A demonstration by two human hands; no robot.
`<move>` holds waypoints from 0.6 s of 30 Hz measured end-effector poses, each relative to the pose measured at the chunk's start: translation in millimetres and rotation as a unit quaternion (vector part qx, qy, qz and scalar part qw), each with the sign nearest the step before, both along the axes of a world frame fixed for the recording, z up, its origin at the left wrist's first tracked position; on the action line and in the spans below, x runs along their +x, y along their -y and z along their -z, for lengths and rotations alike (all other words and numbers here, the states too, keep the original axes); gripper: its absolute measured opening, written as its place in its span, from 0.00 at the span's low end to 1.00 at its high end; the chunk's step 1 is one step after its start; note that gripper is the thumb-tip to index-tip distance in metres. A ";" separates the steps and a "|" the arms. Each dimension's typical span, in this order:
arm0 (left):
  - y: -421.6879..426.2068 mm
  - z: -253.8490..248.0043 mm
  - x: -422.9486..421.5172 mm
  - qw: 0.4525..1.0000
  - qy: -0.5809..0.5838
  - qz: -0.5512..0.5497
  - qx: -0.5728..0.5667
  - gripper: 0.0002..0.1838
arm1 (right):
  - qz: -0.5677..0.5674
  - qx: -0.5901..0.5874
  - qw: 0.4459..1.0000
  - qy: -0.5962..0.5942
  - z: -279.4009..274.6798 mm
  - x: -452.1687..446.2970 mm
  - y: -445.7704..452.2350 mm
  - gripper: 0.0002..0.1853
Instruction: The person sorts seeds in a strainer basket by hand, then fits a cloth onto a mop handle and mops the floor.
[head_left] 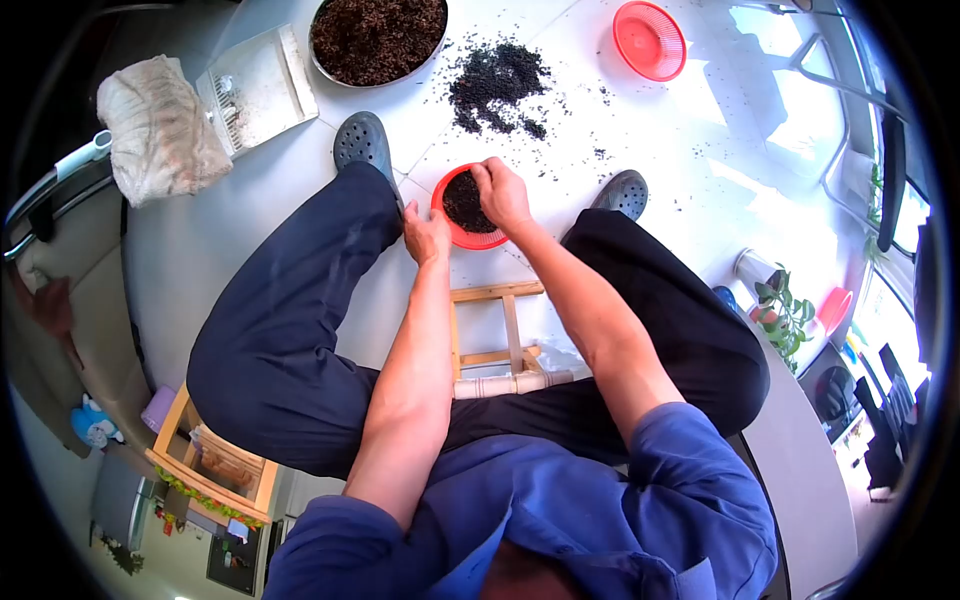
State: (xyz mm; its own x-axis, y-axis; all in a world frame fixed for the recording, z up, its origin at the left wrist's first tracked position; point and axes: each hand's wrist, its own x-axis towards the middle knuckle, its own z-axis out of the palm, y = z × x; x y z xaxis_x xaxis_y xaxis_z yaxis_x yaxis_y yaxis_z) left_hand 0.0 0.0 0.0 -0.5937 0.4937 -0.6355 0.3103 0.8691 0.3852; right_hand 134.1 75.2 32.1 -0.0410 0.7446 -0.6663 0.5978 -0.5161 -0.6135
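A red plastic basket (476, 241) sits low between my feet, with dark, crumbly, soil-like material (462, 203) inside. My left hand (428, 235) grips the basket at its left side, with part of its fingers hidden. Curled over the upper right rim, my right hand (503, 195) also holds the basket; its fingertips lie close to the dark material. Beyond the basket, a pile of small black granules (497, 84) is spread loosely over the white tiled floor (585, 125).
A round pan (378, 40) of brown, crumbly material stands at the top. Another red basket (650, 42) lies at upper right. A dustpan (262, 90) and a folded cloth (163, 130) are at left. A wooden stool frame (512, 325) shows between my legs, with a potted plant (785, 312) at right.
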 end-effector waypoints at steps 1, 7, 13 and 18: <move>0.1 8.6 11.2 1.000 0.015 -0.006 0.010 0.29 | -0.028 0.080 0.996 0.025 4.7 5.7 3.5 0.14; -18.0 3.8 74.7 0.985 0.170 -0.021 0.003 0.22 | -0.186 0.218 0.944 0.164 -8.8 58.5 6.8 0.13; -7.6 -31.8 11.9 0.989 0.093 -0.100 -0.060 0.29 | -0.206 0.097 0.945 0.234 -16.9 -19.6 14.6 0.19; -12.8 -72.8 4.3 0.982 0.095 -0.151 -0.066 0.30 | -0.167 0.050 0.955 0.239 -27.8 -22.8 20.1 0.20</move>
